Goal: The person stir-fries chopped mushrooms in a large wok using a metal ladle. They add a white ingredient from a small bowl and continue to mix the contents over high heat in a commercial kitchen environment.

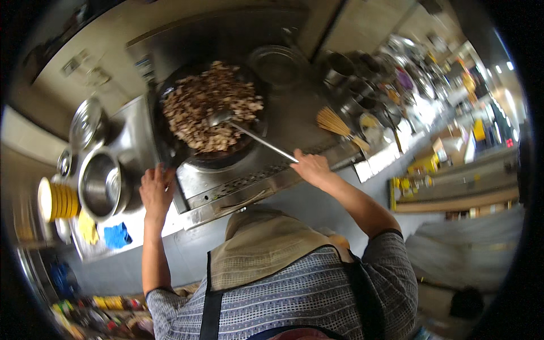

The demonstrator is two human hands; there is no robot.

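A dark wok [204, 162] sits on the steel stove, filled with chopped brown pieces of food [191, 102]. My right hand [312, 168] grips the end of a long-handled metal ladle [263, 141]. The ladle's bowl rests among the food near the wok's middle. At the wok's near left side, my left hand [156, 189] is curled at its dark handle [172, 159]; the fingers partly hide the grip.
On the left steel counter stand a deep metal pot [100, 185], stacked yellow bowls [59, 199], a yellow cloth [88, 228] and a blue cloth [117, 236]. A bamboo wok brush [335, 123] lies right of the wok, before several metal pots [340, 68]. Boxes fill a shelf [454, 182].
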